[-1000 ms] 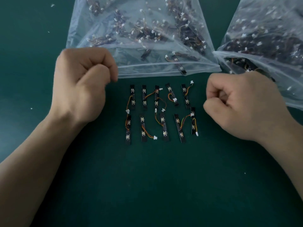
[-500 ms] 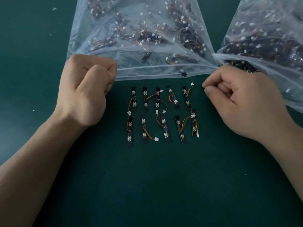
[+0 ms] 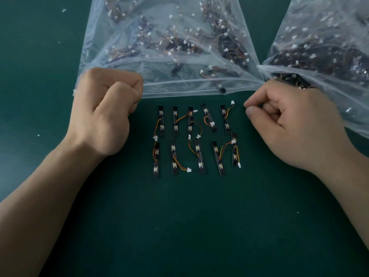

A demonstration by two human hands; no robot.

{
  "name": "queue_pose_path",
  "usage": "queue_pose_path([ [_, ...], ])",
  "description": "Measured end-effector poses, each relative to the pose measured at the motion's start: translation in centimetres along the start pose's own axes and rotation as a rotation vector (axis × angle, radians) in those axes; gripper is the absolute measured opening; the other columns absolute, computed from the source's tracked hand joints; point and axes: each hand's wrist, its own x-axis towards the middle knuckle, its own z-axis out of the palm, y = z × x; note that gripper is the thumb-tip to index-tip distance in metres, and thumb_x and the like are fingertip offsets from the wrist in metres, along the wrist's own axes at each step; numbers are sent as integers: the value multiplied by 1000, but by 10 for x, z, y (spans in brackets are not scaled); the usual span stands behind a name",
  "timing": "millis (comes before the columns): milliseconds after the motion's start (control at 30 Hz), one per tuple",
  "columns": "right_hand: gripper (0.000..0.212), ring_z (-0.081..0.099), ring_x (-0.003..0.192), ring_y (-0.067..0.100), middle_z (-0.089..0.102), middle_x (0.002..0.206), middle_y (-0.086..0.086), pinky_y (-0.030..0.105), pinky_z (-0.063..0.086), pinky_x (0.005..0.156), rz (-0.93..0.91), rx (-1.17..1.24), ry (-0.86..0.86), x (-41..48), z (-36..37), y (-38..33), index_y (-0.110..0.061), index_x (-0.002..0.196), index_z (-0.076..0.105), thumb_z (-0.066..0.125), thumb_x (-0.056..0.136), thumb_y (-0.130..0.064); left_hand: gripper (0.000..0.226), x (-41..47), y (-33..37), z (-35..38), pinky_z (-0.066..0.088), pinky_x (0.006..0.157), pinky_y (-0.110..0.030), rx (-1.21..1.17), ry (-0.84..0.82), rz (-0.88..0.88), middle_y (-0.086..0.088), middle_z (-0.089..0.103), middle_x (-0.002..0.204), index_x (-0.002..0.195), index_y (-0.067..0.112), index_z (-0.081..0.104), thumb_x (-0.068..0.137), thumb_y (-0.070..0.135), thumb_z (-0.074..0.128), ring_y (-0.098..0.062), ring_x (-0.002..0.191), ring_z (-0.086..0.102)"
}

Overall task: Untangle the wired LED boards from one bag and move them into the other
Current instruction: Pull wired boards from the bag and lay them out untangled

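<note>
Ten untangled boards (image 3: pixel 199 156) are lying in two rows on the green worktop (image 3: pixel 199 226), between the hands and just near of the middle bag (image 3: pixel 169 37). A second, fuller bag (image 3: pixel 329 47) is lying at the far right, and its mouth is meeting the middle bag's right corner.

The left hand (image 3: pixel 107 110) is sitting as a fist over the middle bag's near left corner; whether it is gripping the plastic cannot be told. The right hand (image 3: pixel 295 124) is curling beside the bag's near right corner, thumb against forefinger, with nothing showing in the pinch.

The hands are probably getting ready to spread the mouth of the middle bag. The risks lie there:
- Thin film is likely slipping out of a loose pinch, so the mouth may be falling shut.
- Tugging the shared corner may be dragging the right bag and spilling tangled boards from its open mouth.
- A forearm sweeping inward could be knocking the sorted rows together, with the loose wires and white plugs snagging again.
</note>
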Motion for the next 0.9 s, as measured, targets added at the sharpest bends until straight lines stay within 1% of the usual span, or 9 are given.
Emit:
queue_pose_path([
  [333, 9, 60, 66, 11, 59, 56, -12, 27, 46, 59, 4, 6, 2, -1, 1, 0, -29, 88, 66, 71, 94, -23, 23, 0, 2, 0, 12, 54, -33, 15, -12, -5, 7, 20, 54, 56, 15, 28, 75, 14, 40, -19, 56, 16],
  [500, 10, 60, 66, 9, 56, 53, -13, 23, 39, 58, 7, -9, -3, -1, 0, 0, -29, 87, 65, 70, 94, -24, 23, -1, 4, 2, 13, 54, -34, 30, -9, 8, 6, 20, 54, 57, 12, 28, 77, 10, 40, -19, 57, 18],
  [567, 10, 59, 66, 10, 56, 53, -12, 23, 39, 59, 11, -10, -10, -1, 0, 0, -29, 87, 65, 70, 94, -24, 24, -1, 5, 2, 15, 54, -34, 66, -14, 21, 3, 23, 54, 57, 10, 31, 78, 10, 40, -19, 57, 21],
  [633, 9, 60, 66, 11, 56, 54, -11, 24, 40, 60, 17, 6, -21, -1, -1, -1, -30, 88, 65, 69, 93, -24, 21, -2, 6, 2, 19, 53, -35, 117, -16, 35, -6, 30, 55, 57, 7, 37, 78, 9, 41, -22, 57, 26],
  [667, 8, 60, 67, 12, 57, 56, -10, 25, 41, 61, 18, 14, -32, -1, -3, -2, -32, 89, 65, 69, 92, -25, 19, -2, 7, 1, 22, 53, -35, 159, -11, 50, -8, 34, 56, 58, 9, 42, 78, 8, 41, -22, 56, 30],
  [733, 10, 59, 68, 11, 59, 66, -11, 27, 42, 62, 10, 19, -74, -1, -5, -3, -35, 95, 64, 67, 92, -27, 15, -2, 5, -4, 30, 52, -33, 306, 6, 86, -5, 46, 62, 65, 12, 52, 77, 9, 44, -20, 56, 39],
  [800, 11, 58, 67, 11, 59, 71, -14, 30, 46, 62, -3, 11, -116, -1, -8, -5, -38, 99, 62, 63, 90, -32, 11, -1, 4, -8, 42, 55, -36, 483, 17, 94, 1, 55, 70, 72, 15, 56, 74, 17, 46, -23, 59, 49],
  [833, 12, 57, 67, 10, 58, 72, -14, 32, 48, 63, -8, 3, -131, -1, -10, -6, -39, 100, 61, 60, 88, -36, 12, -1, 3, -9, 45, 58, -37, 532, 22, 79, 3, 58, 72, 74, 17, 57, 72, 21, 47, -24, 61, 52],
  [900, 18, 58, 68, 9, 58, 75, -16, 33, 50, 63, -19, -15, -155, -1, -12, -7, -41, 102, 60, 58, 84, -42, 13, -1, 2, -7, 47, 61, -36, 596, 24, 53, 5, 61, 68, 77, 22, 59, 70, 26, 48, -22, 62, 55],
])
